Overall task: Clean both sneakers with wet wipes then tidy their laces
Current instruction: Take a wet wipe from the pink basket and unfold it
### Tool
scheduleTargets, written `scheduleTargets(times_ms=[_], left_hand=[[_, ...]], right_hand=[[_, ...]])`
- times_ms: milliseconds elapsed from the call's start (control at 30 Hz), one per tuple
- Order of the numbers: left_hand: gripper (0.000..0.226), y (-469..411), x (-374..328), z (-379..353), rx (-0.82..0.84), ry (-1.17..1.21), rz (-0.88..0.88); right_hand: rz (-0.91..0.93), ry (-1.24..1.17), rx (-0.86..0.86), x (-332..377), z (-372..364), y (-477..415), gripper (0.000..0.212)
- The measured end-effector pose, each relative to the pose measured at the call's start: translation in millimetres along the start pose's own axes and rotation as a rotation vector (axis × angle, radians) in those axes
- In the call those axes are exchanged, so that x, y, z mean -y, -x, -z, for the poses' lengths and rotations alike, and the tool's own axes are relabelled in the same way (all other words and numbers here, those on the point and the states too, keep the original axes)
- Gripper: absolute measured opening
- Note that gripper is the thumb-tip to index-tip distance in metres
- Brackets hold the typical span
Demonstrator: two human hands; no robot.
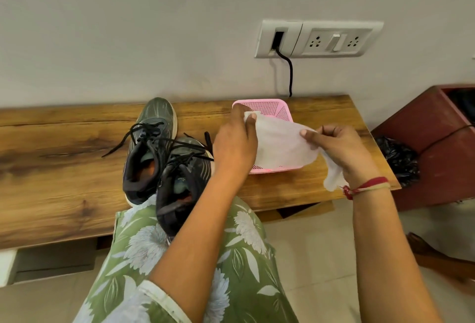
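- The left hand [235, 142] pinches one corner of a white wet wipe [280, 142] between thumb and fingertips; its grip is closed on the sheet.
- The right hand [339, 147] pinches the opposite edge in the same way, with a loose tail of the wipe hanging below that grip, towards the wrist with the red thread [365, 187].
- The two grips are held apart, so the wipe is stretched out between them. This looks like unfolding it to get a flat face for wiping.
- The wipe is thin, pale and slightly translucent, crumpled at the pinched corners. It is spread just above a pink mesh basket [282, 110], which stands on the wooden bench [64, 147] beneath both grips.
- Two dark grey sneakers sit left of the left grip, close together, toes towards the wall.
- The far sneaker [151, 142] stands on the bench; the near sneaker [182, 181] overlaps its side, heel out past the bench edge above the person's lap.
- Their black laces [144, 132] lie loose and tangled across the tongues, one end trailing over the bench, so tidying is not yet done.
- By my reading, the job is at the wipe-readying step, with neither grip touching a shoe.
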State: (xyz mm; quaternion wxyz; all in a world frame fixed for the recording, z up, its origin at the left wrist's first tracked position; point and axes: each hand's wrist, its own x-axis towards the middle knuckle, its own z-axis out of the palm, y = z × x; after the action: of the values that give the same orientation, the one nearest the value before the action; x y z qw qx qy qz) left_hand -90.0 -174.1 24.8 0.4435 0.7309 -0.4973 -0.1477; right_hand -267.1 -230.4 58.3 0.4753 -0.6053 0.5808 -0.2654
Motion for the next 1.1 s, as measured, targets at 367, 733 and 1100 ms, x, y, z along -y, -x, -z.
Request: scheduleTargets(times_ms=[367, 733, 1100], left_hand=[[0.021, 1, -12, -22, 0.193, 0.719, 0.247], [0.021, -18, -2, -33, 0.154, 0.954, 0.659], [0.011, -71, -18, -51, 0.309, 0.957, 0.757]], right_hand=[[-0.096, -0.231, 0.150, 36, -31, 9, 0.021], [0.142, -0.040, -0.260, 14, -24, -12, 0.013], [-0.266, -0.809, 0.361, -29, -29, -32, 0.030]])
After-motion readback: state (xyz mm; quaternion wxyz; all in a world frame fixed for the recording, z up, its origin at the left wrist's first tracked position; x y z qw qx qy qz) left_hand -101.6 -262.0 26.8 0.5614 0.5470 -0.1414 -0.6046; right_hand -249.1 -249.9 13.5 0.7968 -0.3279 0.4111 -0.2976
